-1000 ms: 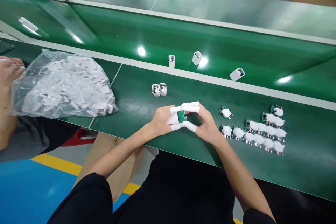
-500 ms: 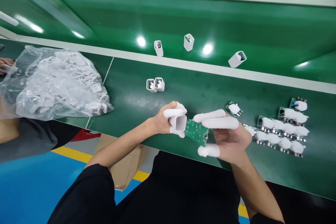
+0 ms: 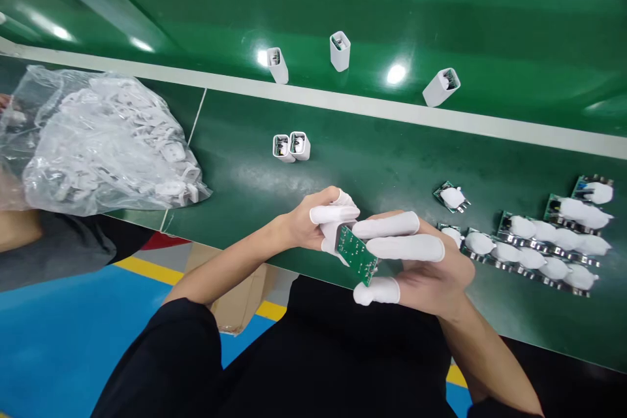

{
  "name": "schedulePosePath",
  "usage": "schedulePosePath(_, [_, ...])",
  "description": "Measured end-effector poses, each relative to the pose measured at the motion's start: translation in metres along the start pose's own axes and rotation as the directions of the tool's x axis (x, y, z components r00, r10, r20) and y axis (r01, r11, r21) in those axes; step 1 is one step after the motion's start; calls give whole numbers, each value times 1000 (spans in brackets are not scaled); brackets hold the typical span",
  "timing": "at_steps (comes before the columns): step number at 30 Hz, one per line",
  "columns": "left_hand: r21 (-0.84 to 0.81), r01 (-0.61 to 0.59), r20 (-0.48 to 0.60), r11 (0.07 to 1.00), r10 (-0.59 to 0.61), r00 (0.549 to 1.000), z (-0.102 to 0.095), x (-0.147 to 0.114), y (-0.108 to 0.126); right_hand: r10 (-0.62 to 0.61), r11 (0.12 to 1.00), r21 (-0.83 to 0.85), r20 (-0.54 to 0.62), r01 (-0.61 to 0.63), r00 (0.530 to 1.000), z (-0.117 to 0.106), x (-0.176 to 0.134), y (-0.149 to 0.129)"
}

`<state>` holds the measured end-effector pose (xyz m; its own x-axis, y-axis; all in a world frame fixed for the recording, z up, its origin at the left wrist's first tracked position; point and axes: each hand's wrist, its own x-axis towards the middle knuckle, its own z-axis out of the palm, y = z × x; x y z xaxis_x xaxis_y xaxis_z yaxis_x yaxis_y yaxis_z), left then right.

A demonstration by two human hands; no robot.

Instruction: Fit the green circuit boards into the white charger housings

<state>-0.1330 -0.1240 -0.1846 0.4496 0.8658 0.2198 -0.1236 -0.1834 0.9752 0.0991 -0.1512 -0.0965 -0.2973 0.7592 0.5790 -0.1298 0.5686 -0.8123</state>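
My left hand (image 3: 318, 219), with white finger cots on its fingertips, is closed round a white plastic housing (image 3: 332, 235) whose open end faces right. In my right hand (image 3: 416, 255), also wearing finger cots, a green circuit board (image 3: 357, 255) is gripped between thumb and fingers, solder side up. The board's left end is at the mouth of the housing and seems to reach slightly inside. The board's underside is hidden. Just beyond my right hand lies a single board with white compound (image 3: 451, 197).
Several boards topped with white compound (image 3: 533, 261) stand in rows at the right. Two filled housings (image 3: 300, 145) stand mid-table; three more, one a white housing (image 3: 339, 52), are on the ledge behind. A clear bag of white parts (image 3: 112, 144) lies left, beside another person's arm (image 3: 17, 228).
The board has moved left and tilted, its end now meeting the mouth of the housing. My right hand has come closer to my left. The camera view has shifted slightly.
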Motion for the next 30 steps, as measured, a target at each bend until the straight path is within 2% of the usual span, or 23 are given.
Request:
schedulePosePath(8, [4,-212,-14,977,212,977,2,13,10,-13,1000,-2,22,13,1000,0,3,-2])
schedulePosePath(10, [0,-181,-5,983,181,983,1,14,11,-10,1000,-11,25,10,1000,0,3,-2])
schedulePosePath(13, [-11,-53,-11,999,53,999,1,14,14,-11,1000,-14,21,11,1000,1,4,-2])
schedulePosePath(15, [-22,-12,-18,1000,12,1000,1,14,15,-10,1000,-13,20,10,1000,1,4,-1])
schedulePosePath(21, [87,-22,-4,996,23,1000,-1,10,16,-6,999,-50,16,7,1000,0,3,1])
schedulePosePath(26, [134,10,33,991,-15,999,-4,12,11,0,998,-68,32,2,999,-1,0,1])
schedulePosePath(30, [127,-105,44,986,100,994,-5,15,10,4,998,-67,40,-1,999,-1,1,0])
